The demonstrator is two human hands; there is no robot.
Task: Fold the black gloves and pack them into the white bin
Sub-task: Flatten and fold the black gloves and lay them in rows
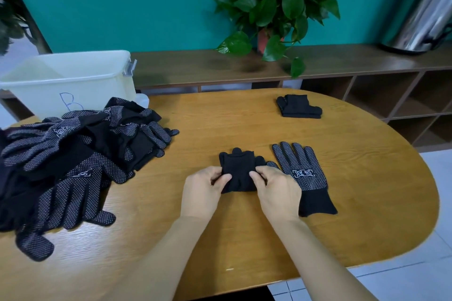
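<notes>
A folded black glove lies at the middle of the wooden table. My left hand pinches its left edge and my right hand pinches its right edge. Just right of it a dotted black glove lies flat, fingers pointing away. A folded glove bundle sits at the far side of the table. A heap of unfolded dotted gloves covers the table's left part. The white bin, marked with a blue B, stands behind the heap at the far left.
A dark wooden shelf unit runs along the teal wall behind the table. On it stand a potted green plant and a steel thermos. White floor tiles show past the table's right edge.
</notes>
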